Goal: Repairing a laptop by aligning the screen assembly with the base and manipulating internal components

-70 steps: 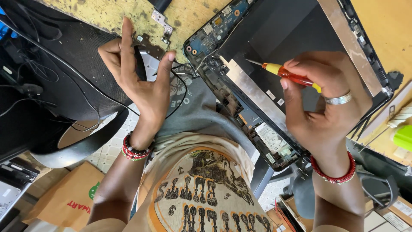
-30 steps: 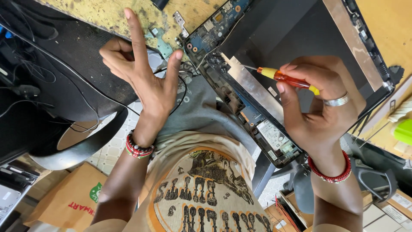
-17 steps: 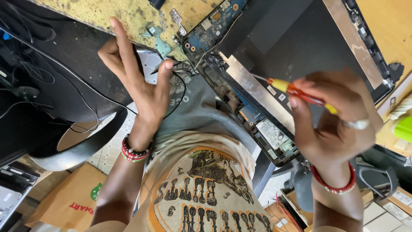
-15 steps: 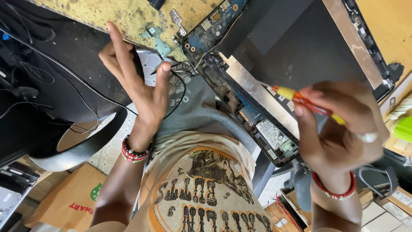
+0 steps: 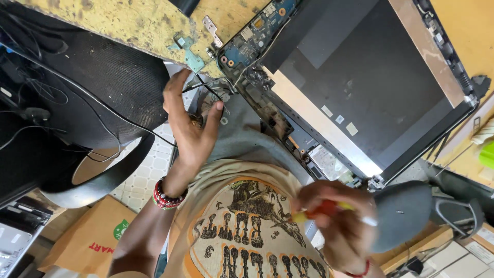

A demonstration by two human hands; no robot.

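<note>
Withdrawn to the chest, right hand (image 5: 337,226) fingers grip one screwdriver (image 5: 321,210); left hand (image 5: 190,126) fingers spread, empty.

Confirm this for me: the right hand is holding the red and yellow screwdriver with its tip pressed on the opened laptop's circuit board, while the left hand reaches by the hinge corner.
Not quite. In the head view the right hand holds the red and yellow screwdriver down near the person's chest, clear of the opened laptop, not on its circuit board. The left hand does reach by the hinge corner.

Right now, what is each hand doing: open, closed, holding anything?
Left hand: open, holding nothing visible, near the opened laptop.
Right hand: closed on a red-and-yellow screwdriver.
</note>
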